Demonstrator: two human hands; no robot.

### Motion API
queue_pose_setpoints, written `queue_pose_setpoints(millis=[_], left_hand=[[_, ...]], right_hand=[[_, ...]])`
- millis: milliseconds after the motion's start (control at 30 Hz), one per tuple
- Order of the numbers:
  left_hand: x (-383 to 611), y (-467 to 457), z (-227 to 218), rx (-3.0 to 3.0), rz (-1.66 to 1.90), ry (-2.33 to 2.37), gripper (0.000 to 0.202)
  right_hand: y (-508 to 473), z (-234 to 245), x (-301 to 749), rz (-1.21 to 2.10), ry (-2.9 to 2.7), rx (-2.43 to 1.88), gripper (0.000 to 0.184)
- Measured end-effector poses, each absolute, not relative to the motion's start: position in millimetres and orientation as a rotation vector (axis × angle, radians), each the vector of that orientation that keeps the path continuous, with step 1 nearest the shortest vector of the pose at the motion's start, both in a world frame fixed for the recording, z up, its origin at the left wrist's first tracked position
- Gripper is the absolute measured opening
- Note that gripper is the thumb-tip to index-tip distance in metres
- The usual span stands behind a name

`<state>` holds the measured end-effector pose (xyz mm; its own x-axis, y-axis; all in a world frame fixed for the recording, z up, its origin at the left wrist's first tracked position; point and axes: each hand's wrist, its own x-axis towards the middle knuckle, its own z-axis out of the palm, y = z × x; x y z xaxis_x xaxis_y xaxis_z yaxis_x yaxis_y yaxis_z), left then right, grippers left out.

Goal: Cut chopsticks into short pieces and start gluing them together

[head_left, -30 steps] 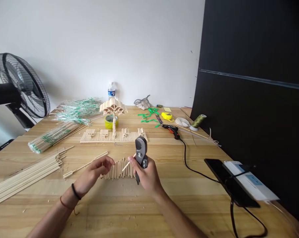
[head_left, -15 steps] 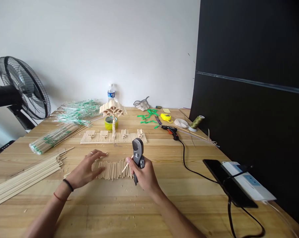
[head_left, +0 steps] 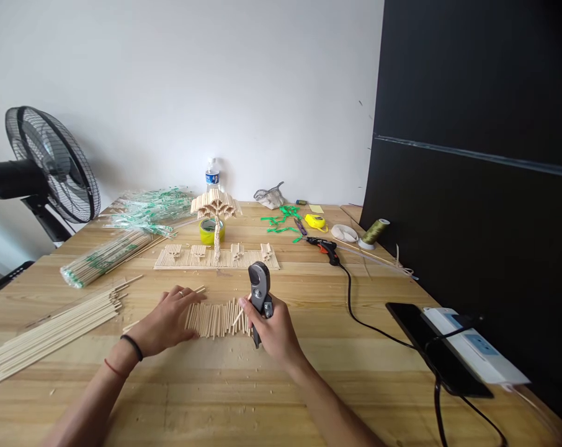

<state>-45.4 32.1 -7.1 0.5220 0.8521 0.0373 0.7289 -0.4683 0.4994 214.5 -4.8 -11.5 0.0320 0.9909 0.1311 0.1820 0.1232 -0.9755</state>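
As far as we can judge, the work is partway along: a row of short sticks point(head_left: 212, 320) lies side by side on the surface point(head_left: 192, 391) in front of us, its ends uneven, so the lining-up looks unfinished. Well to the left, a spread of long sticks point(head_left: 57, 335) remains at full length, and beyond it a wrapped bundle point(head_left: 102, 257) holds more. Further back, a canopy on a post point(head_left: 216, 205) stands by a flat panel point(head_left: 257, 261) with small stick clusters on it, and these parts seem already built.

Our left hand point(head_left: 169, 318) is low at the left end of the row, palm down, fingers stretched forward and thumb set apart from them, so that grip is spread around the row's end (whether it presses on the sticks, we cannot tell). Our right hand point(head_left: 274, 329) is at the row's right end, its grip clamped on a grey plier-like tool point(head_left: 259, 280) held nearly upright. Beside the tool, a single short stick point(head_left: 237, 316) slants near the thumb tip, apparently pinched there. Both forearms reach in from the near edge, angled toward each other.
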Motion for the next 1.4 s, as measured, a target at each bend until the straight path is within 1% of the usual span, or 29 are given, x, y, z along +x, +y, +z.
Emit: queue_pose_setpoints(millis=[400,633,1200,1267,1333,1400], left_hand=[[-47.7,32.2,-13.1,2.368,0.411,1.262,0.067],[-44.5,31.1,-10.7,2.381,0.347,1.257,0.066],[-44.0,30.2,-15.4,2.396,0.411,1.225,0.065],[-44.8,31.2,-13.1,2.386,0.442,1.214,0.061],[-45.9,33.1,-10.9,2.376,0.5,1.255,0.047],[-47.5,35.8,-10.2,2.364,0.54,1.421,0.034]], right_hand=[[-3.5,-14.5,213.6,1.006,-1.385,-1.264,0.036],[-3.1,-14.3,214.6,0.969,-1.407,-1.29,0.034],[-3.9,-10.4,214.2,0.981,-1.422,-1.27,0.035],[-4.1,-10.2,214.8,0.982,-1.429,-1.275,0.035],[-4.6,-9.4,215.0,1.008,-1.423,-1.279,0.037],[-5.3,-8.4,214.6,1.055,-1.409,-1.274,0.038]])
